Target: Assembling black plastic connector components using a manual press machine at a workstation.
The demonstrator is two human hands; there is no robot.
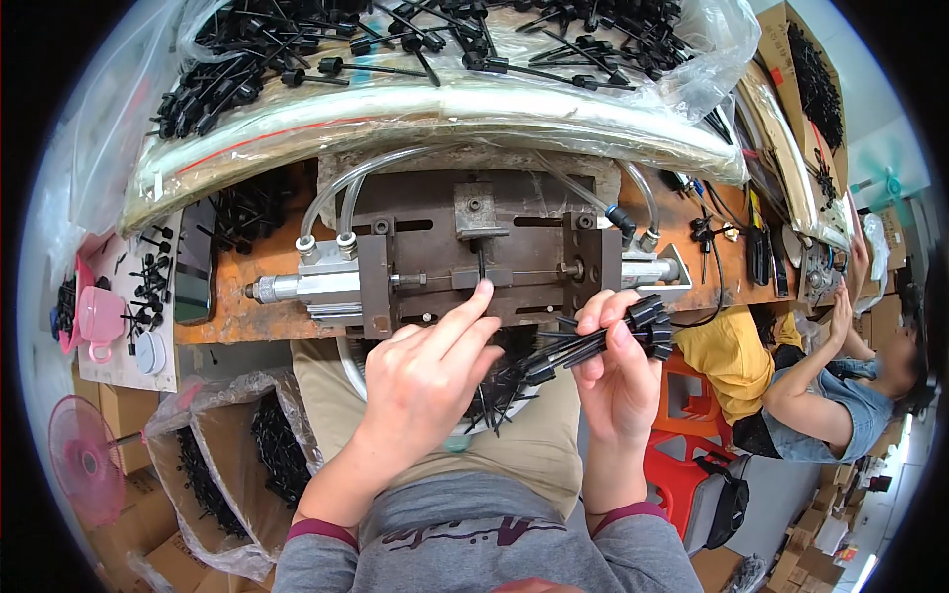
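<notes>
My left hand (420,371) reaches to the middle of a metal clamping jig (395,331) with air cylinders on both sides. Its index fingertip touches the lower end of a thin black rod (482,259) standing in the small central block. The other fingers are loosely bent, and I see nothing held in them. In my right hand (618,366), just right of the jig, is a bunch of black knob-headed plastic rods (643,331), gripped between thumb and fingers. Below the jig, more black rods (494,395) lie in a container at my lap, partly hidden by my left hand.
A large heap of black rods (415,40) lies on clear plastic behind the jig. Clear air hoses (331,203) arch over it. At left are a pink cup (99,314) and a lined box (213,435). A co-worker (820,405) sits at right, near a red stool (677,474).
</notes>
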